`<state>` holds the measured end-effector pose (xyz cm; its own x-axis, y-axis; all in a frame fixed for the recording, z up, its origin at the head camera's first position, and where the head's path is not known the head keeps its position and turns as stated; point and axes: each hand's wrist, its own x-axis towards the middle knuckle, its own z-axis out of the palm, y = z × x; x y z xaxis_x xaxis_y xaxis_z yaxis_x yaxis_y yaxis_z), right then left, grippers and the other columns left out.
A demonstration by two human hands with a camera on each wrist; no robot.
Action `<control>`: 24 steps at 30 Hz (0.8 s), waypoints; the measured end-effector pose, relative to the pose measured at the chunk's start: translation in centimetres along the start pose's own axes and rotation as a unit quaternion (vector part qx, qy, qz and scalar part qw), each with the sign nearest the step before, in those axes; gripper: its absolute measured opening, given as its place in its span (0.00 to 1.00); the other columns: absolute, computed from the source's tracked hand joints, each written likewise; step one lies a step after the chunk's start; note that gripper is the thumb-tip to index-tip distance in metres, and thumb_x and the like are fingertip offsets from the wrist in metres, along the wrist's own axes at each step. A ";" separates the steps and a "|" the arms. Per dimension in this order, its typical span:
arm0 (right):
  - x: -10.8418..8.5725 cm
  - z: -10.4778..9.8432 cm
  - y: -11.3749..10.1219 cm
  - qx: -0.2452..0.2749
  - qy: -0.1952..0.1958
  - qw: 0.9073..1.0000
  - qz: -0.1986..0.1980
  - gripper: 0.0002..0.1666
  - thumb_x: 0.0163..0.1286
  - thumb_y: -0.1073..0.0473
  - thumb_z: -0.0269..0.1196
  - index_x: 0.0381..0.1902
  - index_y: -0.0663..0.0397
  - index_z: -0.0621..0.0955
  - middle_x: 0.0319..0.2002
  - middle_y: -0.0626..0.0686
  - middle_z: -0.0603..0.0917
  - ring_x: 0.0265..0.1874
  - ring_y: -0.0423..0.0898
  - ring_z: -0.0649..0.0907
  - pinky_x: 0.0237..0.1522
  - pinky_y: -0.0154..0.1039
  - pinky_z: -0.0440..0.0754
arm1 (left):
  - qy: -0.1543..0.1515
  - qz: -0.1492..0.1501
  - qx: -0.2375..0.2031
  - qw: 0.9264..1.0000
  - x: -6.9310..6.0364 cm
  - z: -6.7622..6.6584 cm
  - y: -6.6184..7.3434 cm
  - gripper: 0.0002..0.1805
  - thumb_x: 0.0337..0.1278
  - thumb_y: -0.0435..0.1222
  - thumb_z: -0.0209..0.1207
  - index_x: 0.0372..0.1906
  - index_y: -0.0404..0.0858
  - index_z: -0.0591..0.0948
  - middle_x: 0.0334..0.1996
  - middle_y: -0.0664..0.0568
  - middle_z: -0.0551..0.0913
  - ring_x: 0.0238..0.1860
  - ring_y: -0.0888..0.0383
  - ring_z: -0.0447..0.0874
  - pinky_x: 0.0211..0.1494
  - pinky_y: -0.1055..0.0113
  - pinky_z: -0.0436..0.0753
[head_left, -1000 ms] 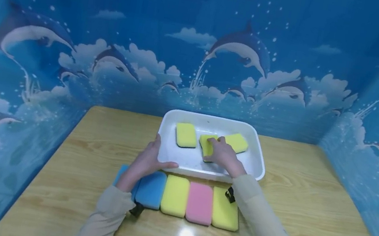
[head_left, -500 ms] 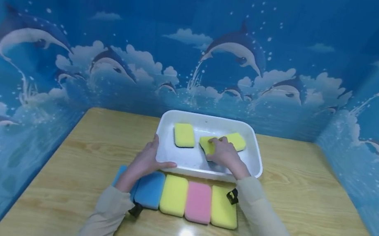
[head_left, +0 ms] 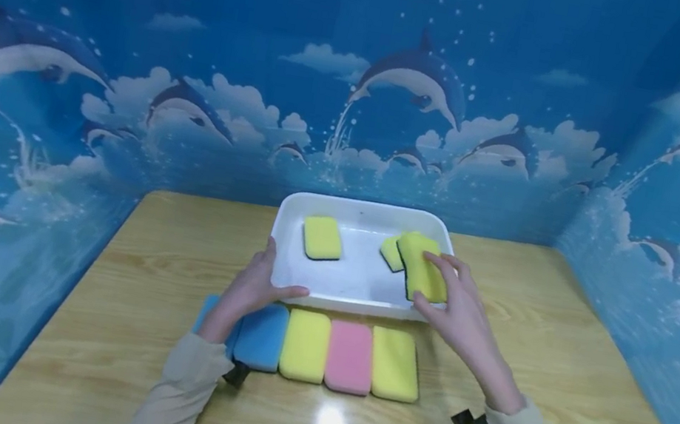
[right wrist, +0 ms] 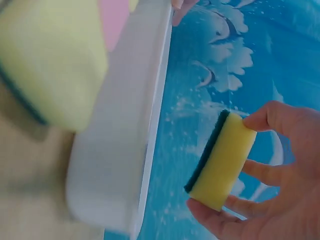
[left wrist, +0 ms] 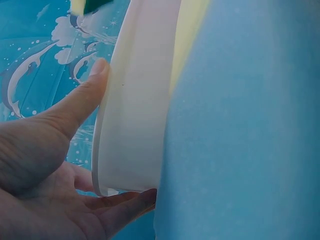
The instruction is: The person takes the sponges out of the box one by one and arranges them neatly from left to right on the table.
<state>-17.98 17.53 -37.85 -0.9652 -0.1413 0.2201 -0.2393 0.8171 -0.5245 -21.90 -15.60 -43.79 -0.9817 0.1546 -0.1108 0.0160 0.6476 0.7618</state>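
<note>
So, from the left: an outer blue sponge (head_left: 209,308) lies partly hidden beneath the person's left wrist, beside an inner blue sponge (head_left: 260,337). Above them the left hand (head_left: 253,286) rests at the near-left corner of the white tray (head_left: 356,275), thumb laid along the near rim, fingers spread wide along the end wall, with no sponge between them. That rim looks stiff, smooth and perhaps slippery, so a corner is a sensible place to steady it.

Next in the row of 5 on the wooden table (head_left: 174,237) come a middle yellow sponge (head_left: 306,345), a pink sponge (head_left: 349,356) and an end yellow sponge (head_left: 395,364). Inside the tray, a left yellow sponge (head_left: 322,237) sits alone on its dark side; farther right, a back yellow sponge (head_left: 392,252) is partly covered by the held yellow sponge (head_left: 422,265).

That held piece is tilted over the tray's right part, and the right hand (head_left: 464,315) pinches it by its edges, thumb on 1 side, fingertips opposite. It should be very light, soft and hard to break; its dark green scouring layer, clear in the right wrist view, is probably firmer. Gentle pressure across the narrow sides would do, since squeezing hard would only bend the foam.
</note>
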 end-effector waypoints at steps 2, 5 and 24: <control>-1.7 -0.5 0.6 0.000 0.020 1.000 0.006 0.39 0.69 0.56 0.65 0.75 0.53 0.66 0.73 0.68 0.61 0.66 0.70 0.69 0.55 0.72 0.72 | -0.001 0.005 0.002 1.000 0.0 -0.2 0.0 0.70 0.54 0.56 0.71 0.80 0.34 0.32 0.77 0.28 0.50 0.73 0.33 0.60 0.69 0.35 0.66; -4.2 -0.9 1.6 -0.005 0.052 0.999 0.009 0.40 0.68 0.58 0.66 0.75 0.56 0.66 0.72 0.69 0.61 0.64 0.71 0.70 0.53 0.73 0.72 | -0.001 0.011 0.000 1.000 0.1 -0.2 -0.1 0.70 0.54 0.55 0.72 0.80 0.34 0.32 0.77 0.29 0.50 0.73 0.34 0.60 0.69 0.35 0.66; -12.2 1.7 6.8 -0.075 0.003 0.996 0.042 0.39 0.58 0.54 0.76 0.66 0.55 0.77 0.66 0.74 0.68 0.56 0.77 0.75 0.47 0.75 0.75 | -0.001 0.016 -0.007 1.000 0.2 -0.1 0.0 0.71 0.51 0.57 0.73 0.81 0.38 0.33 0.76 0.31 0.54 0.70 0.35 0.62 0.68 0.34 0.67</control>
<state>-8.04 23.85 -45.46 -0.9805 -0.0661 0.1849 -0.1385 0.9001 -0.4130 -22.09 -15.70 -43.76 -0.9804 0.1769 -0.0868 0.0456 0.6324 0.7733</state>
